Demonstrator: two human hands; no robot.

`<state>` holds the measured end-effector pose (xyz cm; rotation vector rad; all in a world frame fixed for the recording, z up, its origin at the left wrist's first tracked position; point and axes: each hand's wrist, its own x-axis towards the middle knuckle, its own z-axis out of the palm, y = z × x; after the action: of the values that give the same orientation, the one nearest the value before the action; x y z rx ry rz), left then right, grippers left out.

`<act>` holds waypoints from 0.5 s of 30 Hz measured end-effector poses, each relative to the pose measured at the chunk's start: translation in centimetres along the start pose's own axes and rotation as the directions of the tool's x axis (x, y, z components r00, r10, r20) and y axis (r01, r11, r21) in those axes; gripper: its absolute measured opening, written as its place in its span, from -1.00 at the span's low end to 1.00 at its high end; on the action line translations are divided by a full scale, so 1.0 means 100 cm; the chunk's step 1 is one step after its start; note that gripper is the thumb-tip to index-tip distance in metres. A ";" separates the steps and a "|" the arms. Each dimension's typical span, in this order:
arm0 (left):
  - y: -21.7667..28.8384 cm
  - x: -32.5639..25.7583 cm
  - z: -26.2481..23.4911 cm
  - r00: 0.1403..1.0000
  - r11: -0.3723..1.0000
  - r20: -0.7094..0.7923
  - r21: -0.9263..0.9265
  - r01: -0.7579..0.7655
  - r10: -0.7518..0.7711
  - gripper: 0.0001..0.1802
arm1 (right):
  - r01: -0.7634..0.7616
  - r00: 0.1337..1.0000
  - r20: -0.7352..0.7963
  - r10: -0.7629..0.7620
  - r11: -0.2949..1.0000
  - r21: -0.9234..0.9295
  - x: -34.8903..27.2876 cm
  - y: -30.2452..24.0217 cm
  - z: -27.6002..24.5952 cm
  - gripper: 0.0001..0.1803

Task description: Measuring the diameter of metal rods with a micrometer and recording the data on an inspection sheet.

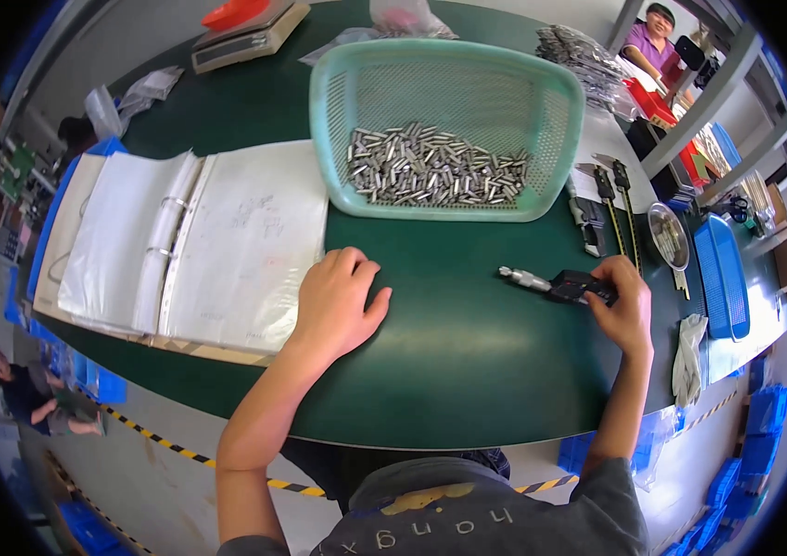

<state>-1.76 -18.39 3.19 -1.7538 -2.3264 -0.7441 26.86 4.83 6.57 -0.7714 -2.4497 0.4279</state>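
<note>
My right hand (622, 304) is closed on the dark end of a micrometer (551, 284), whose silver thimble points left over the green tabletop. The frame of the micrometer is partly hidden by my fingers. At the right edge of an open ring binder (236, 241), my left hand (338, 298) lies on the table with nothing in it, thumb spread from the fingers. Beyond both hands stands a mint-green mesh basket (449, 219). Small metal pins (440, 167) lie heaped in it.
Right of the basket lie calipers (609, 190) and another measuring tool (586, 218). Near them are a metal bowl (668, 236), a blue tray (723, 278) and a white glove (689, 360). A scale (250, 37) and plastic bags (588, 60) stand at the back. Two other people sit farther off.
</note>
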 end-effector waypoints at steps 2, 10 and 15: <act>0.004 0.014 0.000 0.998 0.998 -0.030 0.018 -0.054 0.055 -0.77 | -0.016 0.999 0.028 0.019 0.995 -0.102 0.000 -0.004 0.001 -0.67; 0.002 0.142 0.036 0.960 0.986 -0.252 0.140 -0.088 0.122 -0.77 | -0.006 0.997 0.076 0.013 0.996 -0.089 -0.007 -0.006 0.008 -0.67; 0.000 0.168 0.048 0.988 0.985 -0.146 0.169 -0.021 0.046 -0.76 | 0.013 0.962 0.271 0.010 0.996 -0.085 -0.009 -0.005 0.006 -0.53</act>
<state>-6.14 -1.67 5.63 -1.6041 -2.1870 -0.6312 26.93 3.78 5.91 -0.7905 -2.7397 0.4564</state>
